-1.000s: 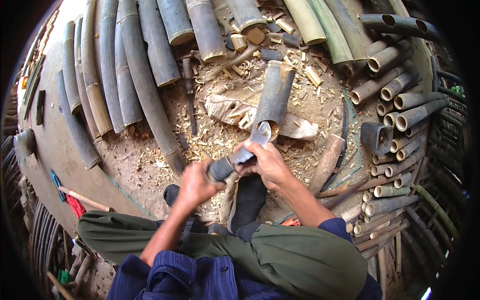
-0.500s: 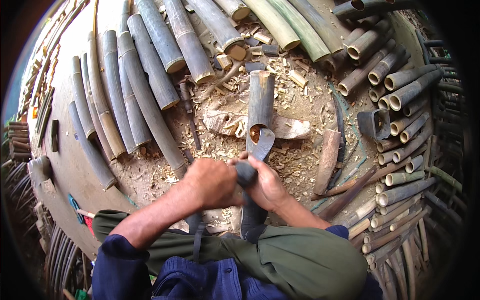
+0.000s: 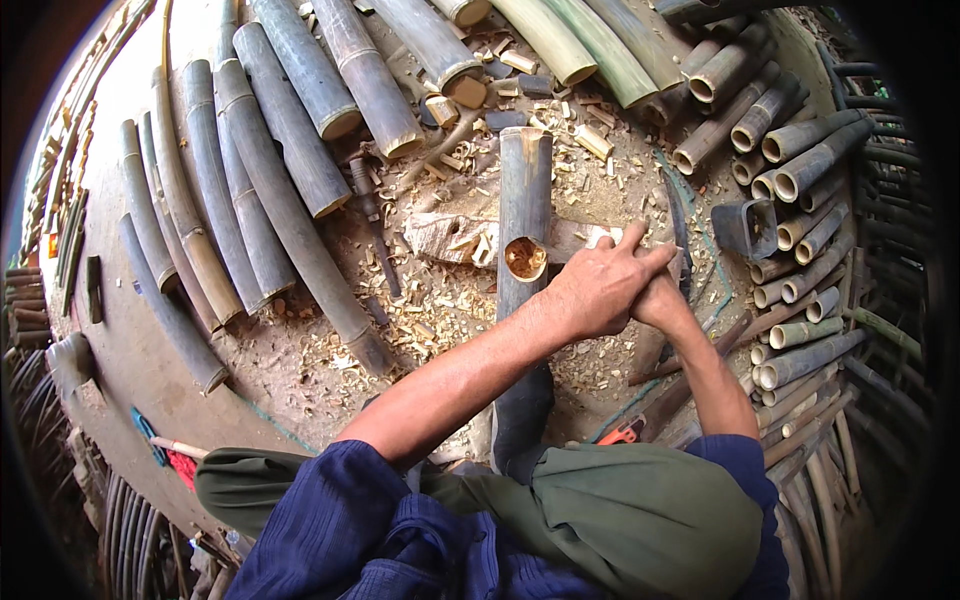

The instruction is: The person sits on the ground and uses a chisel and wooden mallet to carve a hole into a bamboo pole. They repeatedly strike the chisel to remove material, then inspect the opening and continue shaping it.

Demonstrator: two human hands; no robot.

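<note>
A grey bamboo tube [image 3: 525, 185] with an oval opening [image 3: 525, 257] cut in its side lies lengthwise before me, across a rough pale wood block [image 3: 445, 238]. Raw brown bamboo shows inside the cut. Right of the tube, over the block's right end, my two hands are together. My left hand [image 3: 605, 285] crosses over the tube and lies on top, its fingers bent around something hidden. Underneath, my right hand [image 3: 655, 300] is closed and mostly covered. No blade shows between them. The tube's near end runs down to a dark wrapping [image 3: 523, 420] between my legs.
Wood chips [image 3: 430, 325] litter the ground. Bamboo poles [image 3: 300, 130] lie at the left and far side; cut tubes [image 3: 800, 375] are stacked at the right. A dark square container [image 3: 745, 228] stands beside them. An orange-handled tool [image 3: 627, 430] lies near my right knee. A rusty metal rod [image 3: 375, 225] lies left.
Both hands have swung right and away from the tube. The curved blade that sat at the opening is out of sight, and the opening is uncovered. An orange-handled tool now shows.
</note>
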